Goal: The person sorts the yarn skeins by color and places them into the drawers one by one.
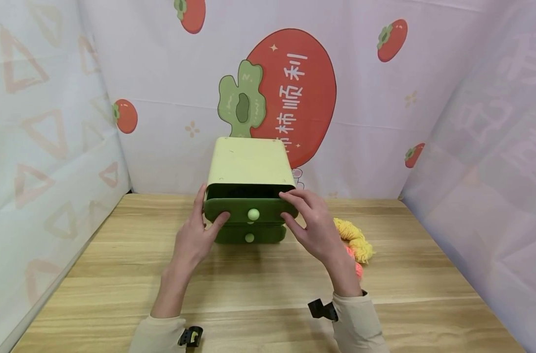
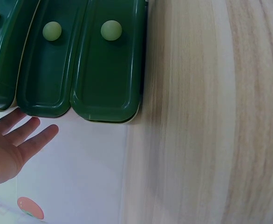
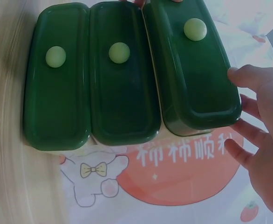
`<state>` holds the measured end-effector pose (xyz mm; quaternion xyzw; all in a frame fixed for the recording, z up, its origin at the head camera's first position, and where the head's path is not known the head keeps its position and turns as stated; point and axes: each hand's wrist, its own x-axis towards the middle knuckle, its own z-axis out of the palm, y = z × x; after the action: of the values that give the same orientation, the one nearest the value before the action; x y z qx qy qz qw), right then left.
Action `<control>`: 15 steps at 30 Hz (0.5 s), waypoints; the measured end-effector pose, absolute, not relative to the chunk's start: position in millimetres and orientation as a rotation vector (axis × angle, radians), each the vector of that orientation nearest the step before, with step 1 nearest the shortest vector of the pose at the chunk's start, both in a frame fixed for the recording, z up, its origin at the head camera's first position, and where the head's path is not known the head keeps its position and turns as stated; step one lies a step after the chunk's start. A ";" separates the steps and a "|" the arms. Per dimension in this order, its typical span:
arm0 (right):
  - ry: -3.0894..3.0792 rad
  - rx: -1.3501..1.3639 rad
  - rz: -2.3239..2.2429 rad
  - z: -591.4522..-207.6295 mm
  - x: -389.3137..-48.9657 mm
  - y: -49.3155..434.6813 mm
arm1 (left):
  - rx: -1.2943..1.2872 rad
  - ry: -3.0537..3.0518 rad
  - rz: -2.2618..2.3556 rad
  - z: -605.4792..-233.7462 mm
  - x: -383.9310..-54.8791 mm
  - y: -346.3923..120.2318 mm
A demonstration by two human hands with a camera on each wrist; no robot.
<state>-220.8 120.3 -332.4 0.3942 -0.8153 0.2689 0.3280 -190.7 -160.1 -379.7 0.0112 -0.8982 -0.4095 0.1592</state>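
Observation:
A small cabinet [image 1: 252, 162] with a pale yellow-green top stands on the table, its green drawers stacked. The top drawer [image 1: 232, 210] is partly pulled out and shows a dark gap above its front. At its left end, my left hand [image 1: 196, 240] rests the thumb on the drawer front while the other fingers stretch along the cabinet's side. My right hand [image 1: 316, 228] touches the drawer's right end, thumb on the front, index finger near the top edge. In the right wrist view, its fingers spread loosely beside the drawer. The lower drawers [image 3: 57, 102] sit closed, with round pale knobs [image 3: 119, 52].
Yellow yarn [image 1: 353, 240] lies to the right of the cabinet, with pink-orange yarn [image 1: 358, 269] beside it, partly hidden by my right forearm. A printed cloth backdrop [image 1: 162, 147] closes off the back and sides of the wooden table [image 1: 250, 304].

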 end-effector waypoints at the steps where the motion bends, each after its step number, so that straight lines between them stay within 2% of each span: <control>1: -2.123 1.029 0.703 -332.1 -220.4 119.8 | 0.030 -2.566 -1.169 -379.7 -190.7 -160.1; 8: -1.969 1.008 0.726 -328.5 -216.1 112.0 | 0.026 -2.561 -1.166 -379.3 -190.8 -160.2; 15: -1.924 1.117 0.686 -329.2 -211.4 97.8 | 0.031 -2.567 -1.171 -378.9 -190.6 -160.6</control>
<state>-211.4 97.8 -329.2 0.4407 -0.7589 0.2705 0.3958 -190.6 -160.6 -378.9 0.0108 -0.8981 -0.4096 0.1596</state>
